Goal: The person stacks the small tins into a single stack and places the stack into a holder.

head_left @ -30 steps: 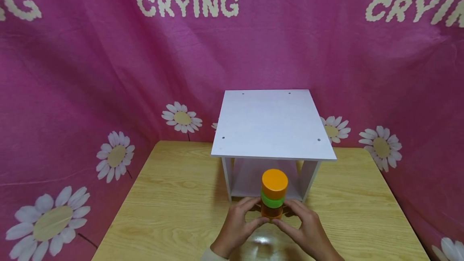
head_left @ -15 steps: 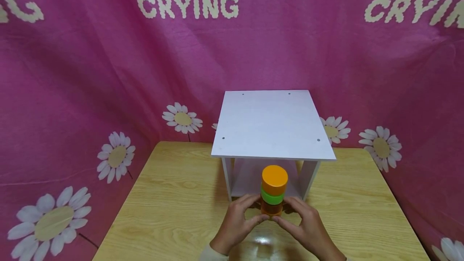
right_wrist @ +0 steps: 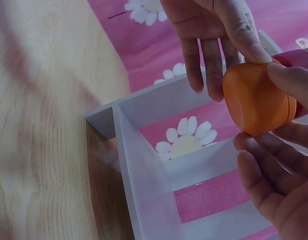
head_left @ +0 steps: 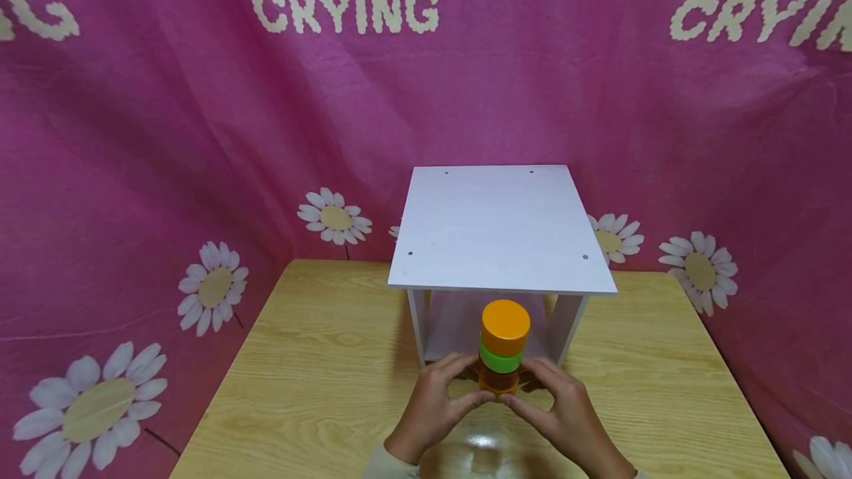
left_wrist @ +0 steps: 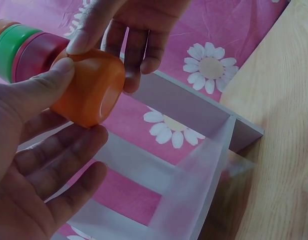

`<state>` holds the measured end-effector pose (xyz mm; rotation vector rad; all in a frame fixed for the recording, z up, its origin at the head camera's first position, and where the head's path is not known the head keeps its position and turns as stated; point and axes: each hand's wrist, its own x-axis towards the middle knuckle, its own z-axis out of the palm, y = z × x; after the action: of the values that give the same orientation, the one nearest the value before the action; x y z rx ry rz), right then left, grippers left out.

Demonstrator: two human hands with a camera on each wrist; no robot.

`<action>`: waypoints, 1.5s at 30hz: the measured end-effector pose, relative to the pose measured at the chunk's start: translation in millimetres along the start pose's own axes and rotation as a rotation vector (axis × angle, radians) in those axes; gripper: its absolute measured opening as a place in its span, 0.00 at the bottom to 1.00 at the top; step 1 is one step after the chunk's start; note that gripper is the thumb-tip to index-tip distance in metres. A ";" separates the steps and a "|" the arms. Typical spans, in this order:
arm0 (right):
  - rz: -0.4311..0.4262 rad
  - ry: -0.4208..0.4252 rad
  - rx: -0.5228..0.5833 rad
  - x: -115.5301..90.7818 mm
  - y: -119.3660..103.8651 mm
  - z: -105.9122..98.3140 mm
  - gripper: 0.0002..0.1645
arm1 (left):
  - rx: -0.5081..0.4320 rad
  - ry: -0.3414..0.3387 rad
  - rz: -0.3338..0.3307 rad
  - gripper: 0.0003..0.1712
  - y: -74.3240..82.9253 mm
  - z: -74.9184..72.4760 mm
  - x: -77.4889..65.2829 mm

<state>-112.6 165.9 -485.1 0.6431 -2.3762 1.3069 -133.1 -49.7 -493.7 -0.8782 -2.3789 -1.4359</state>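
Both hands hold a multicoloured stack of rounded pieces (head_left: 502,358) between them, in front of the white stand (head_left: 502,231). Orange caps its top, with green and dark red bands below and another orange piece (left_wrist: 91,90) at the bottom. My left hand (head_left: 433,405) grips the lower part from the left with thumb and fingers. From the right, my right hand (head_left: 569,412) grips the same lower part. In the wrist views the bottom orange piece has a rounded-square shape, and both thumbs press against it. Its underside shows, held off the table.
The stand has an open front, side panels and slats (right_wrist: 204,165) with gaps. It rests on a wood-grain table (head_left: 319,361). A pink curtain (head_left: 200,94) with daisies and lettering hangs behind and at both sides.
The stack has risen slightly in the head view, with both hands moving a little upward around it. Their hold on it looks the same.
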 end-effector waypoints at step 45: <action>-0.049 0.018 -0.034 18.1 -9.7 -10.9 0.30 | -0.002 0.015 0.039 0.29 13.8 -10.6 14.2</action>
<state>-121.5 166.7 -463.6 0.6735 -2.3478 1.2445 -137.4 -48.8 -471.7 -0.9058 -2.3362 -1.4254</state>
